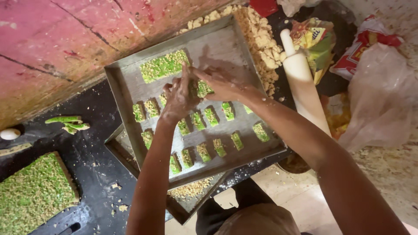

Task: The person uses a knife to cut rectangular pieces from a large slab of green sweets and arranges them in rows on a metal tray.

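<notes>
Over a square metal baking tray (130,93), the left hand (179,96) and the right hand (220,82) meet at the tray's middle, fingers pinched narrow on a small green bar (203,88) topped with chopped nuts. Around them, rows of the same cut bars run from nine o'clock to five o'clock of the tray, each short, rectangular and rough with pale crumbs. A larger uncut strip (163,65) lies at eleven o'clock. A second tray (183,209) sits beneath, holding loose crumbs. At three o'clock a smooth white rolling pin (302,85) rests beside a heap of crumbled nuts (261,41); at eight o'clock, off the tray, a thick green slab (32,193) waits on the dark counter (96,169).

The bars look soft and crumbly: too hard a pinch could break one or shed its topping. The upper tray sits askew on the lower and overhangs the counter edge, so a heavy press might tip it.
</notes>
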